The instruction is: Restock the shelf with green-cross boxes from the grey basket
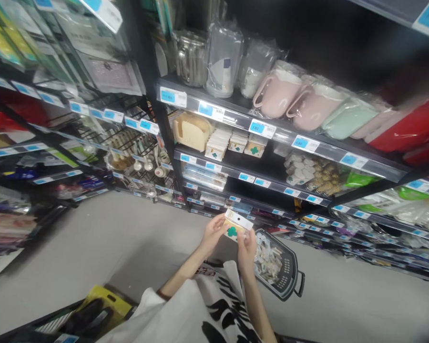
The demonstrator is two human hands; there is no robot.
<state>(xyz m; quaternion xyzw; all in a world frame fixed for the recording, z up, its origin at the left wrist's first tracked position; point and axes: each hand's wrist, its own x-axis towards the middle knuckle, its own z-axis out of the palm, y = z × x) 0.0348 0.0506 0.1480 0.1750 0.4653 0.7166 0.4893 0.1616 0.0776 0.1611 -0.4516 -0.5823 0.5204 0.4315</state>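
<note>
A small white and yellow hang-tag packet (239,219) with a green clover print is held up in front of my body. My left hand (213,233) grips its left side, fingers closed on the edge. On the lower right corner, my right hand (248,244) pinches the same packet. What the packet contains cannot be made out. Just beyond my right hand, a dark shopping basket (288,267) stands on the floor with many small packaged items (270,259) in it. Similar clover-printed packets (216,147) stand in a row on a shelf ahead.
Ahead, the shelving (236,178) carries pink mugs (279,90), clear plastic jugs (223,62) and a cream holder (191,131). Utensils (148,162) hang on a rack to the left. A yellow package (107,305) lies on a shelf behind me. Grey floor (103,243) runs between the shelves.
</note>
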